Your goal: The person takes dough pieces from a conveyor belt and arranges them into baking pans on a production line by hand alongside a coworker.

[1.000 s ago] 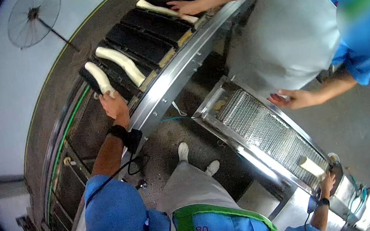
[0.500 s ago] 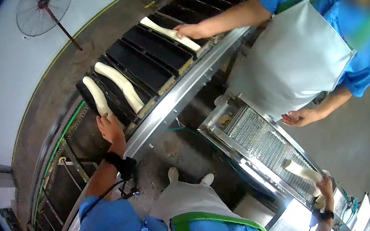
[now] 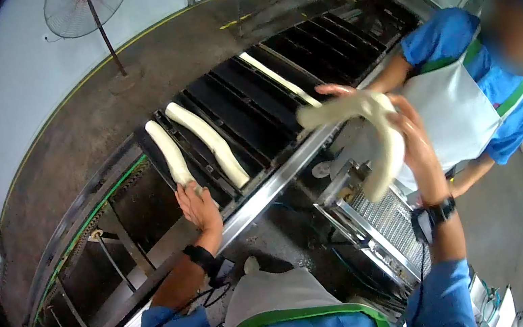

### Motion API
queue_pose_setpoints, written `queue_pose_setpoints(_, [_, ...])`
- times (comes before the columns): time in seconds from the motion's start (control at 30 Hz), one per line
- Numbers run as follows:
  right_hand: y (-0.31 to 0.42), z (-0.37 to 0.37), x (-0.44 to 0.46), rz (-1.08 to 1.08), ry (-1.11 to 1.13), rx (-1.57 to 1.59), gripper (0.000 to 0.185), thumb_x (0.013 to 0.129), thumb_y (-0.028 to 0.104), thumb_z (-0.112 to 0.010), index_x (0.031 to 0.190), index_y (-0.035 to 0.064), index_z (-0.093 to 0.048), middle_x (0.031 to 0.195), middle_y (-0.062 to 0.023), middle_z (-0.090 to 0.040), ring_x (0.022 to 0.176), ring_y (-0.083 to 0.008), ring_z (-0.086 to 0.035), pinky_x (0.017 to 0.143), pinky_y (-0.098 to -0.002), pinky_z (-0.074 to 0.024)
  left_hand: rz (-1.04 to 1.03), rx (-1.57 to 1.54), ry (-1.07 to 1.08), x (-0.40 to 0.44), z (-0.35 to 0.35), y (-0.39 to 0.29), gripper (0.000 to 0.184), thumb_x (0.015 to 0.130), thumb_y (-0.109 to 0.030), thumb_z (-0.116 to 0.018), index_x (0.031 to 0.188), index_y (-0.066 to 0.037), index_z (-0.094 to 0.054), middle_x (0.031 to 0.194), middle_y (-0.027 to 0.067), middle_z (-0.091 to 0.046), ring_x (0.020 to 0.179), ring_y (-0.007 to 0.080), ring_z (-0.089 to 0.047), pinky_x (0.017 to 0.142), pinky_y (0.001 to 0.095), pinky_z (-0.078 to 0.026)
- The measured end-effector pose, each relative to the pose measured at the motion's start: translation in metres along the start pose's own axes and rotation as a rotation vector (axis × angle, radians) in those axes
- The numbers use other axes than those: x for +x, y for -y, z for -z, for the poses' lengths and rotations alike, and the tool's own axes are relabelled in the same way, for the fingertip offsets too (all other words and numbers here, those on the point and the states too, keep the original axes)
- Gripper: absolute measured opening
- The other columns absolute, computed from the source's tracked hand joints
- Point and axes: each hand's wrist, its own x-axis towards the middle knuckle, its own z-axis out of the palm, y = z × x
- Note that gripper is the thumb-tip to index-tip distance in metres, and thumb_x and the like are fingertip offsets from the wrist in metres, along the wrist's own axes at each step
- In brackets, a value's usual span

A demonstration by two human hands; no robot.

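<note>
- Swung up from beside the mesh chute (image 3: 383, 219) since the earlier frame: my right hand (image 3: 416, 135) and a bent pale strip (image 3: 390, 146), blurred now.
- Black tray conveyor (image 3: 226, 111): three more strips lie across it.
- That lifted strip: aloft beside the conveyor's near edge, gripped around its bend, ends drooping.
- Leftmost strip (image 3: 167, 151): my left hand (image 3: 199, 207), open, fingers extended, touches its lower end.
- Carrying seems the step in hand; the next move calls, I judge, for supporting those loose ends.
</note>
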Motion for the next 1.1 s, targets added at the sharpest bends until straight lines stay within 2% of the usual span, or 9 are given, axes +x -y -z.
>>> queue_pose_setpoints(0.2, [-0.083,-0.082,0.142,-0.276,0.344,0.044,0.034,0.073,0.023,-0.055,0.098,0.0032,-0.045,0.089,-0.0042,-0.049,0.08,-0.0141,-0.05,0.068,-0.0242,-0.0388,0.028,-0.003,0.038,-0.001,0.015,-0.009,0.03,0.07,-0.018,-0.046,0.098,-0.01,-0.043,0.124,0.0071,-0.024,0.117,0.0235,-0.012,0.09,0.0396,-0.014])
queue_pose_setpoints(0.27, [-0.112,-0.074,0.162,-0.189,0.131,-0.225,0.03,0.073,0.023,-0.054,0.096,0.0039,-0.047,0.089,-0.0038,-0.05,0.08,-0.014,-0.051,0.067,-0.0248,-0.0394,0.085,-0.011,0.039,-0.002,0.016,-0.013,0.028,0.07,-0.017,-0.046,0.097,-0.011,-0.044,0.124,0.0055,-0.025,0.117,0.0233,-0.013,0.09,0.0408,-0.014])
queue_pose_setpoints(0.57, [-0.176,-0.072,0.128,-0.208,0.397,-0.547,0.027,0.076,0.02,-0.05,0.098,0.0038,-0.049,0.084,-0.0049,-0.053,0.07,-0.011,-0.052,0.059,-0.0213,-0.0416,-0.004,-0.036,0.075,-0.007,0.017,-0.01,0.028,0.071,-0.017,-0.045,0.097,-0.01,-0.045,0.123,0.0063,-0.026,0.116,0.0275,-0.013,0.091,0.0413,-0.014])
queue_pose_setpoints(0.63, [-0.195,-0.092,0.122,0.017,0.457,-0.73,0.037,0.074,0.03,-0.05,0.097,0.0009,-0.049,0.085,-0.014,-0.054,0.078,-0.0202,-0.052,0.069,-0.0271,-0.0403,-0.014,-0.04,0.086,-0.006,0.017,-0.009,0.027,0.071,-0.017,-0.044,0.097,-0.009,-0.045,0.123,0.0069,-0.026,0.116,0.0285,-0.013,0.091,0.041,-0.013])
queue_pose_setpoints(0.67, [-0.198,-0.102,0.119,-0.099,0.449,-0.738,0.045,0.073,0.034,-0.049,0.104,0.0024,-0.045,0.092,-0.0153,-0.052,0.083,-0.0254,-0.051,0.072,-0.0291,-0.0396,-0.022,-0.038,0.096,-0.006,0.017,-0.009,0.027,0.071,-0.017,-0.045,0.097,-0.009,-0.045,0.123,0.0084,-0.026,0.116,0.0288,-0.013,0.092,0.0404,-0.012])
queue_pose_setpoints(0.77, [-0.232,-0.123,0.126,0.089,0.359,-0.914,0.049,0.076,0.034,-0.045,0.109,-0.0015,-0.039,0.098,-0.0182,-0.05,0.091,-0.0263,-0.049,0.078,-0.0301,-0.0374,-0.04,-0.05,0.102,-0.003,0.013,-0.007,0.028,0.071,-0.015,-0.045,0.098,-0.009,-0.045,0.123,0.0114,-0.026,0.116,0.0295,-0.013,0.092,0.0391,-0.012])
queue_pose_setpoints(0.93, [-0.232,-0.138,0.153,-0.296,0.203,-0.87,0.066,0.072,0.047,-0.041,0.109,-0.007,-0.035,0.105,-0.0268,-0.041,0.098,-0.0351,-0.042,0.083,-0.0362,-0.0336,-0.076,-0.11,0.081,-0.003,0.005,0.007,0.027,0.072,-0.012,-0.046,0.098,-0.008,-0.046,0.12,0.0141,-0.029,0.115,0.031,-0.015,0.093,0.0384,-0.013])
queue_pose_setpoints(1.0, [-0.252,-0.153,0.157,-0.053,0.261,-0.962,0.056,0.075,0.042,-0.038,0.103,-0.0073,-0.041,0.101,-0.027,-0.044,0.094,-0.036,-0.043,0.081,-0.0387,-0.0342,0.029,-0.09,0.089,-0.014,0.014,0.009,0.025,0.071,-0.01,-0.046,0.096,-0.008,-0.047,0.121,0.0132,-0.029,0.115,0.0307,-0.016,0.093,0.0391,-0.012])
queue_pose_setpoints(1.1, [-0.24,-0.185,0.185,-0.047,0.332,-0.963,0.045,0.076,0.038,-0.038,0.092,-0.0032,-0.048,0.094,-0.0227,-0.047,0.084,-0.0364,-0.047,0.072,-0.0402,-0.0389,-0.028,-0.061,0.12,-0.01,0.018,0.015,0.024,0.071,-0.009,-0.046,0.095,-0.007,-0.047,0.12,0.0164,-0.028,0.115,0.0326,-0.014,0.092,0.0416,-0.011])
